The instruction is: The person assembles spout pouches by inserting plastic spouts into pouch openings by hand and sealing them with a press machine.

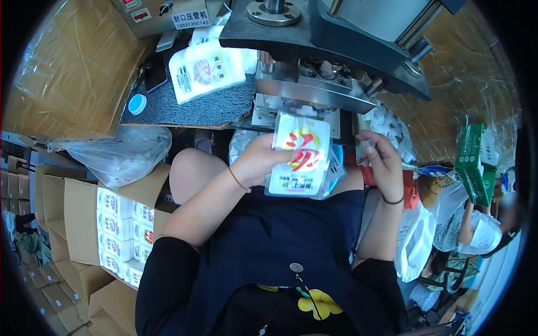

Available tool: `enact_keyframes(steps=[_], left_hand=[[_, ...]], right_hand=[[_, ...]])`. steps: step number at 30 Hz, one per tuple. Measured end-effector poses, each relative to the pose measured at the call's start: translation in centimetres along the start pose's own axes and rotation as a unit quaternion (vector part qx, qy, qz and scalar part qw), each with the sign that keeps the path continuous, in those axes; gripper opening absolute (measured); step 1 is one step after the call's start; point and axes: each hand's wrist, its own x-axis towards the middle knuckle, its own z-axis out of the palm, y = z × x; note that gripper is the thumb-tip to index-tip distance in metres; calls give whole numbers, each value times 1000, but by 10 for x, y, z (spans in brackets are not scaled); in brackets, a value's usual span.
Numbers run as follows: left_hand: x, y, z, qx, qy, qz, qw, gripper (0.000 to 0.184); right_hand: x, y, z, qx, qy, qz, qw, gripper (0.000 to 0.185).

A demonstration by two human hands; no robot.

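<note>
Clothing below, left hand grips packet; sign reads "13531200145".

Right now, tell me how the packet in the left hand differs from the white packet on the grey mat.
Print: the held packet carries a bold red-and-yellow design; the mat packet shows a paler pink one. Support: the left hand grips the held packet, while the mat packet lies on the grey mat. Both have mainly white fronts with printed graphics.

Label on control box, ahead-left of left hand's grip — "封口压管机", "13531200145". Gripped packet — small print illegible.
</note>
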Motion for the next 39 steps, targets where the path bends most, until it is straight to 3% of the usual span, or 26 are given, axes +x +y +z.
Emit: enact_keyframes(steps=[4, 5, 6, 7, 8, 9, 10, 12, 13, 16, 19, 22, 27, 29, 30, 32, 34, 36, 39], left_hand=[[7, 1, -2, 2, 14, 53, 999, 33], [16, -5, -17, 160, 92, 156, 970, 22], [19, -3, -39, 313, 217, 231, 895, 19], [10, 25, -31, 287, 248, 255, 890, 21], [17, 37, -54, 331, 298, 327, 833, 29], [14, 54, -69, 600, 386, 414, 565, 39], [16, 68, -83, 658, 397, 450, 455, 50], [12, 64, -128, 805, 375, 288, 359, 54], [2, 60, -123, 814, 348, 281, 371, 54], [-34, 48, -97, 829, 280, 272, 401, 52], [-48, 43, -99, 817, 267, 291, 420, 44], [-50, 46, -106, 793, 256, 324, 448, 38], [-51, 47, -94, 808, 258, 346, 401, 34], [-55, 46, -87, 818, 253, 350, 381, 34], [-58, 44, -90, 813, 261, 329, 403, 33], [-64, 38, -103, 801, 280, 281, 449, 33], [-68, 36, -97, 745, 283, 347, 494, 31], [-68, 37, -86, 714, 280, 382, 516, 27], [-66, 22, -51, 603, 230, 414, 643, 16]], right_hand=[[-6, 9, 21, 14, 19, -54, 998, 25], [-9, 16, 20, 23, 16, -51, 998, 21], [-10, 20, 19, 32, 16, -47, 998, 18], [-10, 16, 20, 13, 25, -33, 999, 11], [-10, 10, 21, -65, 29, -47, 996, 11], [-8, 1, 21, -142, 32, -64, 987, 12], [-6, -3, 21, -219, 34, -81, 972, 12], [-8, 3, 12, -202, -129, -12, 971, 17], [-10, 8, 9, -191, -207, 26, 959, 20], [-24, 60, 33, -341, -285, 24, 895, 27], [-7, 158, 91, -318, -286, -165, 889, 36], [-3, 222, 162, -320, -281, -87, 900, 39], [-40, 275, 215, -329, -305, 99, 889, 43], [-43, 265, 189, -361, -408, 35, 838, 44], [-41, 248, 171, -372, -457, -16, 808, 45], [-57, 197, 139, -335, -370, -24, 866, 38], [-73, 147, 124, -292, -279, -37, 914, 25], [-71, 96, 103, -220, -256, -83, 938, 28], [-60, 38, 76, -133, -188, -98, 968, 29]])
